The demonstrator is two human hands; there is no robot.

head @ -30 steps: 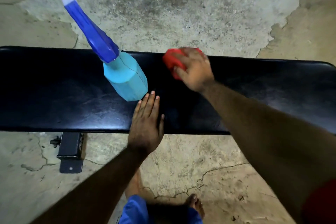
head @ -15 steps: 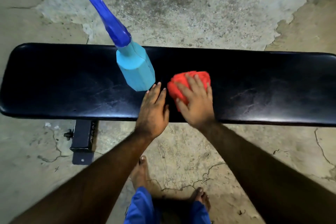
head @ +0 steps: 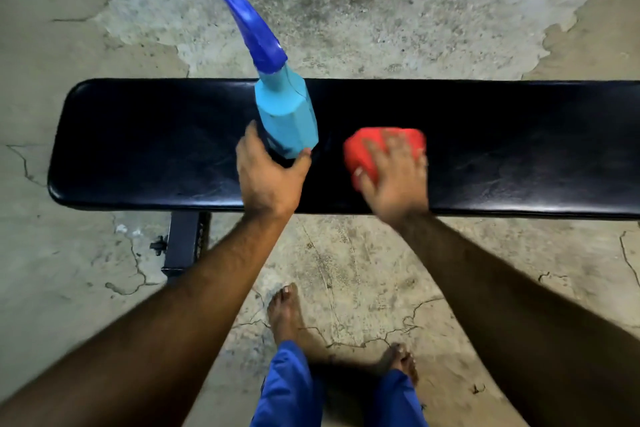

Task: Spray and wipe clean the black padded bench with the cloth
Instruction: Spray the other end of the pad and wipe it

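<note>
Bare feet [head: 287,315] stand on the cracked concrete floor [head: 346,263]. Just beyond them, the long black padded bench [head: 138,139] runs across the view, its glossy vinyl scuffed with pale scratches. The left hand [head: 272,180] wraps thumb and fingers round the base of an upright light-blue plastic spray bottle [head: 287,114]. The right hand [head: 394,173], fingers spread and blurred, presses a crumpled red cloth [head: 363,149] onto the padding.

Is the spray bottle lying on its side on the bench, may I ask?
No, the spray bottle stands upright on the bench, the left hand holding its base.
</note>
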